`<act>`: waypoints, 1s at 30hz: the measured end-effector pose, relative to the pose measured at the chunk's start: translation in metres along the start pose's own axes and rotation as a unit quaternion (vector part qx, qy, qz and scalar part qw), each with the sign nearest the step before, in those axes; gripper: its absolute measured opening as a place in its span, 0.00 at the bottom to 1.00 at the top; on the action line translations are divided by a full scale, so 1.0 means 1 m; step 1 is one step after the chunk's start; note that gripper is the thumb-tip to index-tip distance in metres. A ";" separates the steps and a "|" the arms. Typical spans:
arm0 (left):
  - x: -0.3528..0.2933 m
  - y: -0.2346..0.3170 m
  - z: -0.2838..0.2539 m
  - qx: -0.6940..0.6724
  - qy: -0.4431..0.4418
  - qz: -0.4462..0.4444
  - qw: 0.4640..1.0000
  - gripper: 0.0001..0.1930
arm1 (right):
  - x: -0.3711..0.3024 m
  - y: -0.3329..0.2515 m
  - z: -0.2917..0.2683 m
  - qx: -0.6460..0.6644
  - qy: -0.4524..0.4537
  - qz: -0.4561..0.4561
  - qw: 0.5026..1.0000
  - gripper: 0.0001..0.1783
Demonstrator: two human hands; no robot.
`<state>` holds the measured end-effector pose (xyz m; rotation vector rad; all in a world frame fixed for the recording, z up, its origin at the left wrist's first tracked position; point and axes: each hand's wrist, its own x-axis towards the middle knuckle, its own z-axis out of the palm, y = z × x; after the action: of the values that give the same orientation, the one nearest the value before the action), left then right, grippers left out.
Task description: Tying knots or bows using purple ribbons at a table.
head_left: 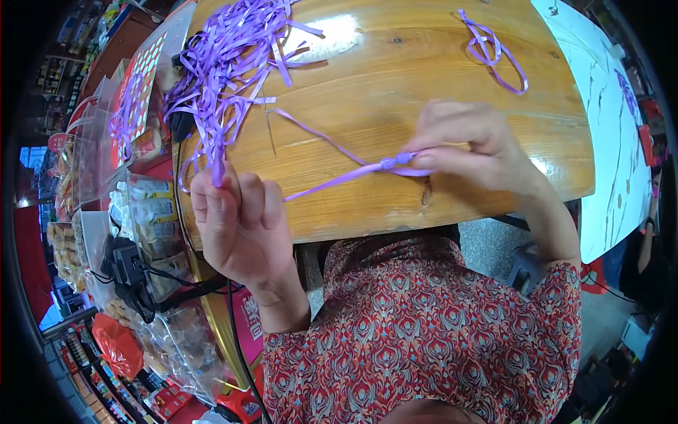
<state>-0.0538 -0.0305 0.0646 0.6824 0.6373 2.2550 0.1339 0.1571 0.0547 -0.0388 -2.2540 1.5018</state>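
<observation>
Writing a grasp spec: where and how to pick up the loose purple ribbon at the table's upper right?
I'd pinch the loose ribbon at its near bend, from the person's side and slightly above, right hand being closer. It appears to lie flat; that rounded bend faces the person.

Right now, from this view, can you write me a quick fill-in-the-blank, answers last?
1. A flat purple ribbon strand runs between the left hand and the ____ hand.
2. The tangled purple ribbon heap lies nearer the ____ hand.
3. The glossy brown tabletop shows the grain of ____.

Missing words: right; left; wood.
</observation>
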 end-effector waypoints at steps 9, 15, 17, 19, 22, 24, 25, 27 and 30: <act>0.006 -0.017 -0.025 0.001 0.022 -0.006 1.000 0.07 | -0.047 0.013 -0.054 -0.105 0.105 0.130 0.980 0.05; 0.028 -0.009 -0.066 0.322 0.225 0.104 0.914 0.05 | -0.059 0.021 -0.072 -0.083 0.169 0.137 0.972 0.05; 0.035 -0.004 -0.101 0.338 0.196 0.081 0.917 0.14 | -0.051 0.022 -0.060 -0.080 0.163 0.143 0.973 0.05; 0.044 -0.018 -0.091 0.687 0.281 0.231 0.629 0.24 | -0.043 0.022 -0.045 -0.086 0.136 0.123 0.979 0.05; 0.035 -0.042 -0.038 0.716 0.077 0.329 0.611 0.27 | -0.027 0.013 -0.028 -0.201 0.054 0.076 0.975 0.06; 0.017 -0.064 0.017 0.542 -0.067 0.127 0.828 0.24 | -0.019 0.011 -0.018 -0.204 0.053 0.034 0.977 0.08; 0.010 -0.086 0.020 0.517 -0.116 0.099 0.842 0.19 | -0.013 0.007 -0.013 -0.210 0.053 -0.010 0.976 0.09; 0.005 -0.106 0.012 0.489 -0.165 0.069 0.854 0.14 | -0.010 0.003 -0.009 -0.200 0.077 -0.030 0.976 0.09; 0.008 -0.105 0.012 0.440 -0.117 -0.051 0.889 0.05 | -0.019 0.000 -0.020 -0.180 0.122 0.073 0.973 0.09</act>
<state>-0.0023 0.0454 0.0122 1.2822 1.5489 1.6647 0.1587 0.1692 0.0548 -0.4784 -2.3263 1.0653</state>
